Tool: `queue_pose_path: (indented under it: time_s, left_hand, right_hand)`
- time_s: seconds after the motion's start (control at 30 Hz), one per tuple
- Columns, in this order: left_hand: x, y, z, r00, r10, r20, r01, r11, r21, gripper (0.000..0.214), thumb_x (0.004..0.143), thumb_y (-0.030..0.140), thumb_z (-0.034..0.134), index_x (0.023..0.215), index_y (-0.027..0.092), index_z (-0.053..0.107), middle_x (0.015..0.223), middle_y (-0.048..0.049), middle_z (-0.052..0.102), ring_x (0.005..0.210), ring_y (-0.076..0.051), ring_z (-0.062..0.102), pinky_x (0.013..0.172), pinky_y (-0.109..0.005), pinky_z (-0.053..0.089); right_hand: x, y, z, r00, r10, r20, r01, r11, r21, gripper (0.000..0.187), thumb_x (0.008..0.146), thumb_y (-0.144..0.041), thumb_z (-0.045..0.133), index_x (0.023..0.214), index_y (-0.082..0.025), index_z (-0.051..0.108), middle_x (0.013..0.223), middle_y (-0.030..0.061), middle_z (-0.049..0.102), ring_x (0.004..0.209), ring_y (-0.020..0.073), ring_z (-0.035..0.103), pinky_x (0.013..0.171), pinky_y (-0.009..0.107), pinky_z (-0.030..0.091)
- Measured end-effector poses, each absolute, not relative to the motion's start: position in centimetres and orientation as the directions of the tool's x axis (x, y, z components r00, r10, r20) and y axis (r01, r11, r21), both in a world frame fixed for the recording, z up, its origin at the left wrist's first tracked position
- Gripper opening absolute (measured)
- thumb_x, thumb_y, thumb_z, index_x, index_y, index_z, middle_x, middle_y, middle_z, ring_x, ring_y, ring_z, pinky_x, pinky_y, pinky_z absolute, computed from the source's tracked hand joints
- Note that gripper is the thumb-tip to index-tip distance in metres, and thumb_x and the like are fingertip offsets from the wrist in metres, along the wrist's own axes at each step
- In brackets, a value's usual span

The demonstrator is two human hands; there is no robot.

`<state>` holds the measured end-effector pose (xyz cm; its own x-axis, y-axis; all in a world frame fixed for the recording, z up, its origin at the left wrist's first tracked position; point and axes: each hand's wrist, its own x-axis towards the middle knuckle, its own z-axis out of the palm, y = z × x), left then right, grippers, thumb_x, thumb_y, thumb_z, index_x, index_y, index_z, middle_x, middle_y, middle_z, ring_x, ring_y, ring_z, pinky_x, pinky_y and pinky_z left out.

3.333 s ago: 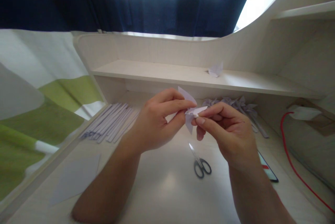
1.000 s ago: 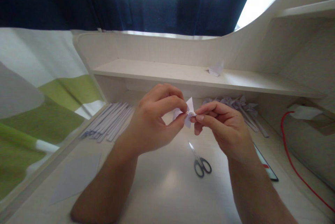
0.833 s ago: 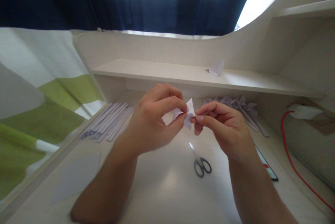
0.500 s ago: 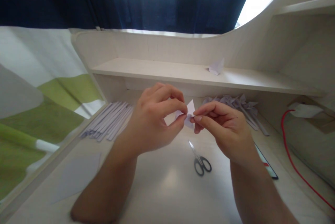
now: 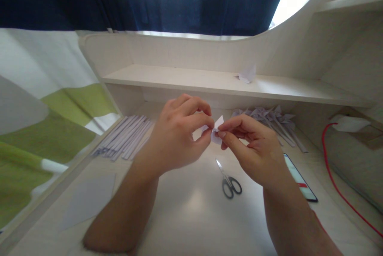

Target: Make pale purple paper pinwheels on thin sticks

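Above the desk, a small white paper pinwheel (image 5: 216,138) is held between my two hands, its pointed blades partly covered by fingers. My left hand (image 5: 182,132) pinches its left side near the centre between thumb and index finger, with the other fingers curled above. From the right, my right hand (image 5: 248,140) pinches at the middle with thumb and fingertips. Exactly what is under the right fingertips is too small to make out. Below the hands, scissors (image 5: 228,182) with dark handles lie slightly parted, blades pointing away.
Several rolled paper sticks (image 5: 125,136) lie at the left. Finished-looking pinwheels on sticks (image 5: 269,118) are piled back right. White paper (image 5: 89,198) lies front left, a phone (image 5: 299,178) by my right wrist. A red cable (image 5: 324,156) runs along the right; folded paper (image 5: 247,75) sits on the shelf (image 5: 179,78).
My right hand has shifted slightly left, closer to my left fingertips, and the paper pinwheel has turned a little. More of the phone shows beside my right wrist.
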<state>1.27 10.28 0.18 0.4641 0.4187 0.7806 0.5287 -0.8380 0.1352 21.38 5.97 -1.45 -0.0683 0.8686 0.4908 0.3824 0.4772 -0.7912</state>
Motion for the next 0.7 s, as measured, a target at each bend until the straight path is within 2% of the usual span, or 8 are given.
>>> queue_pose_path:
  time_s: [0.13, 0.23, 0.37, 0.43, 0.7]
  left_hand:
    - [1.37, 10.26, 0.12, 0.469, 0.406, 0.784, 0.553, -0.828, 0.098, 0.011, 0.091, 0.015, 0.070, 0.090, 0.024, 0.077, 0.107, -0.0041, 0.076, 0.106, -0.025, 0.066, 0.094, -0.044, 0.047]
    - [1.32, 10.25, 0.15, 0.458, 0.402, 0.793, 0.537, -0.836, 0.114, 0.012, 0.091, 0.014, 0.070, 0.092, 0.024, 0.077, 0.108, -0.0045, 0.076, 0.106, -0.025, 0.066, 0.095, -0.043, 0.047]
    - [1.31, 10.28, 0.16, 0.454, 0.408, 0.792, 0.518, -0.844, 0.139, 0.013, 0.091, 0.013, 0.070, 0.092, 0.024, 0.077, 0.108, -0.0048, 0.076, 0.107, -0.024, 0.066, 0.095, -0.043, 0.048]
    - [1.37, 10.32, 0.14, 0.452, 0.410, 0.792, 0.505, -0.850, 0.152, 0.013, 0.090, 0.012, 0.071, 0.090, 0.023, 0.076, 0.108, -0.0047, 0.075, 0.106, -0.024, 0.066, 0.095, -0.043, 0.049]
    - [1.67, 10.25, 0.17, 0.460, 0.455, 0.762, 0.531, -0.829, 0.174, 0.010, 0.091, 0.014, 0.070, 0.087, 0.022, 0.075, 0.108, -0.0051, 0.075, 0.107, -0.024, 0.065, 0.098, -0.042, 0.049]
  right_hand:
    - [21.66, 6.11, -1.51, -0.070, 0.862, 0.502, 0.403, 0.485, -0.776, 0.001, 0.096, -0.023, 0.073, 0.095, -0.023, 0.074, 0.082, 0.0015, 0.074, 0.070, 0.0172, 0.068, 0.064, 0.032, 0.054]
    - [22.13, 6.21, -1.25, -0.053, 0.845, 0.532, 0.434, 0.499, -0.750, 0.009, 0.094, -0.029, 0.078, 0.101, -0.024, 0.075, 0.082, 0.0014, 0.072, 0.071, 0.0179, 0.065, 0.066, 0.034, 0.053]
    - [22.31, 6.31, -0.96, -0.117, 0.743, 0.659, 0.568, 0.595, -0.569, 0.016, 0.088, -0.026, 0.084, 0.101, -0.027, 0.075, 0.099, 0.0039, 0.075, 0.091, 0.0233, 0.068, 0.084, 0.040, 0.053]
    - [22.14, 6.42, -1.12, -0.149, 0.700, 0.698, 0.583, 0.633, -0.510, 0.015, 0.089, -0.022, 0.082, 0.101, -0.028, 0.074, 0.103, 0.0039, 0.077, 0.097, 0.0244, 0.069, 0.090, 0.041, 0.052]
    - [21.88, 6.87, -1.83, -0.147, 0.673, 0.725, 0.602, 0.642, -0.475, 0.007, 0.092, -0.018, 0.077, 0.096, -0.024, 0.077, 0.093, 0.0014, 0.077, 0.086, 0.0200, 0.071, 0.079, 0.036, 0.053]
